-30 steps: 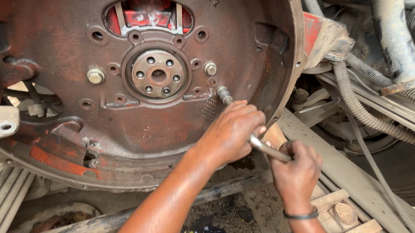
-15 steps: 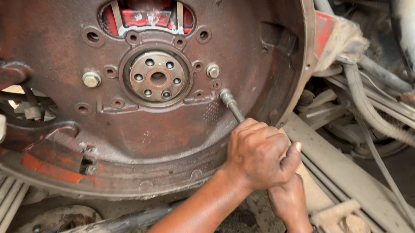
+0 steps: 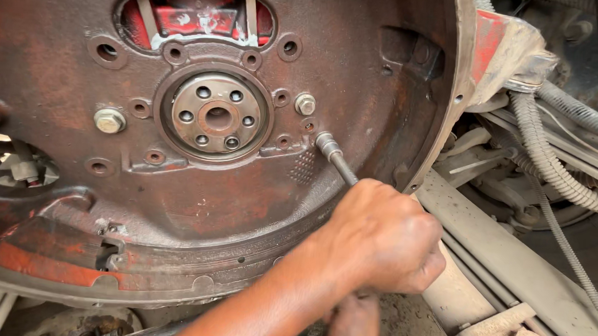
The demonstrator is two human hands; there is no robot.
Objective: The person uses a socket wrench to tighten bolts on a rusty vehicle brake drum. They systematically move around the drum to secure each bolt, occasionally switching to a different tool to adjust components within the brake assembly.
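- Since a moment ago my left hand [image 3: 384, 237] covers my right hand [image 3: 352, 324] below it.
- Left fingers wrap the wrench [image 3: 337, 160]; right grip hidden, cannot tell.
- Its socket sits on a bolt of the rusty housing [image 3: 359, 69], right of the hub [image 3: 216, 116].

one head view, close, looking down onto the rusty housing [image 3: 72, 197].

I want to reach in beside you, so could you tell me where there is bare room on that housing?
Bare metal lies below the hub, left of the left hand. Crowded: around the socket extension and among the hoses.
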